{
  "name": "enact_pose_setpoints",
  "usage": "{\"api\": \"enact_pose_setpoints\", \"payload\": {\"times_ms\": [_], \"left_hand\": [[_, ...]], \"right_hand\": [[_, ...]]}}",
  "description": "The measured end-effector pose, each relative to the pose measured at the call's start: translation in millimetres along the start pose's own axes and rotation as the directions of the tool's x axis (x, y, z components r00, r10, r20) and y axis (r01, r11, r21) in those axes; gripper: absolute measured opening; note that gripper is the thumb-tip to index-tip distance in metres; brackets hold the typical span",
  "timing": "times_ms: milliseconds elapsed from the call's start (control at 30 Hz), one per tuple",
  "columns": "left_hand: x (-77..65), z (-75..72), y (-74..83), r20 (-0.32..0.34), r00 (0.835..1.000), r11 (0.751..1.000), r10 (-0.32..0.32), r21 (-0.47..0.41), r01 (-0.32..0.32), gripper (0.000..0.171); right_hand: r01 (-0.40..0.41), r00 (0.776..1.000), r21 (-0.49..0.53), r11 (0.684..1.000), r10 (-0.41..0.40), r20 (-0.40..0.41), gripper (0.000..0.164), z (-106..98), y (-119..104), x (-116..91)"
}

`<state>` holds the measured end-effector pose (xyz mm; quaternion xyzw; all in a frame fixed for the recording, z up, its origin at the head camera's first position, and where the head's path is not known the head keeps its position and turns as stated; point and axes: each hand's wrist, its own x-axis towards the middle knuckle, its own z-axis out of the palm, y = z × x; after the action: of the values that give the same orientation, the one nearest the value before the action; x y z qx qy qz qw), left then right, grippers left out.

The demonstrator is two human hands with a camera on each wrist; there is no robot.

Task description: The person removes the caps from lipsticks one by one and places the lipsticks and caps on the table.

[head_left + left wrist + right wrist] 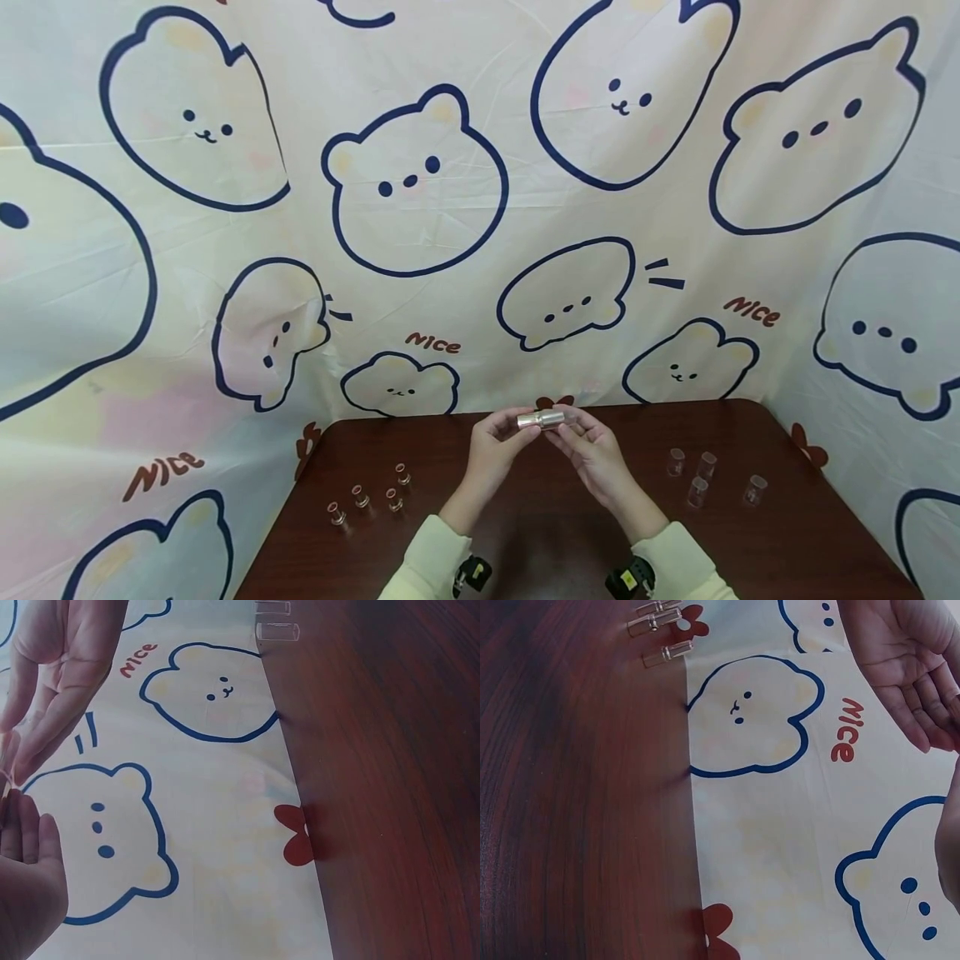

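Both hands meet above the far edge of the table, holding a shiny gold lipstick tube (530, 421) that lies sideways. My left hand (491, 450) pinches its left part between thumb and fingers. At the right end, my right hand (597, 457) pinches a clear cap (570, 415), which is in line with the tube; whether it is fully seated cannot be told. In the left wrist view, the left hand (34, 892) shows at the lower left, with the tube mostly cut off by the frame. The right wrist view catches the hands only at its right border.
Several gold lipstick tubes (361, 497) stand on the left of the dark wooden table (525, 533). Several clear caps (697, 492) stand on the right. A cloth with bear drawings (420, 225) hangs behind the table and along its sides.
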<state>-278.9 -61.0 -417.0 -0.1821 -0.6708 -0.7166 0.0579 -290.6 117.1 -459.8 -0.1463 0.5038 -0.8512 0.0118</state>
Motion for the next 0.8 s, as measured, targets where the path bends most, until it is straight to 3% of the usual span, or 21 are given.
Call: {"api": "enact_pose_setpoints", "payload": {"times_ms": [433,533,667,800], "left_hand": [[-1.9,-1.8,-1.4,-0.024,0.999,0.998,0.045,0.044,-0.044,0.025],[-1.5,-7.7,-1.5,-0.068,0.997,0.998,0.043,0.049,-0.040,0.024],[-1.1,-18.6,-1.4,-0.154,0.988,0.999,0.030,0.036,-0.024,0.023],[-1.7,-25.9,-1.5,-0.164,0.986,1.000,0.008,0.017,-0.005,0.025]], "right_hand": [[0.059,0.998,-0.021,0.998,-0.059,0.035,0.030,-3.0,2.9,0.8],[0.097,0.995,-0.009,0.995,-0.097,0.036,0.029,-9.6,-0.4,2.5],[0.131,0.991,0.026,0.991,-0.130,-0.027,0.032,-20.2,-8.8,3.7],[0.111,0.993,0.043,0.993,-0.108,-0.052,0.032,-25.6,-15.9,3.2]]}}
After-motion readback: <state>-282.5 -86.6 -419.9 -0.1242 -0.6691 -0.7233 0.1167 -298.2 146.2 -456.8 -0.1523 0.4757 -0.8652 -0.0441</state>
